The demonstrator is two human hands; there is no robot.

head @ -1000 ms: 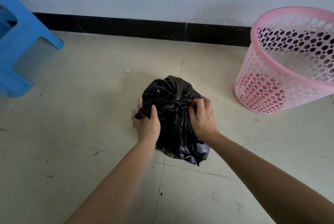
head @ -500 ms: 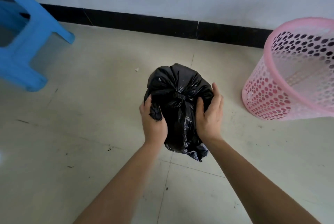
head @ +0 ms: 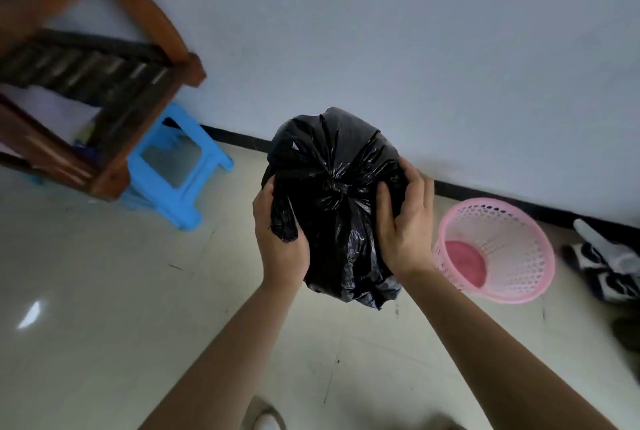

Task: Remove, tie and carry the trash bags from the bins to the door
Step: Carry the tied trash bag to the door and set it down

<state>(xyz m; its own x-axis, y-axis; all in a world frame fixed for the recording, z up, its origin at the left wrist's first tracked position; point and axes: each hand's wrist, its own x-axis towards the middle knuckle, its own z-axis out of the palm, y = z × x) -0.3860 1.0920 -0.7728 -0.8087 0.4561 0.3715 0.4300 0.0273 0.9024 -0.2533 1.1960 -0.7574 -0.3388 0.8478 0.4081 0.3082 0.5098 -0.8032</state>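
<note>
Mid-frame, the left hand [head: 281, 246] and right hand [head: 406, 232] grip the tied black bag [head: 334, 211], one each side. It cannot slip — ready to carry.

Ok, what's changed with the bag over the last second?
The bag has been lifted up off the floor, and the camera has risen with it. The left hand and right hand have shifted from near the knot to gripping its sides. Unchanged: the bag is knotted, both hands hold it, and the bin and stool stand where they were.
</note>
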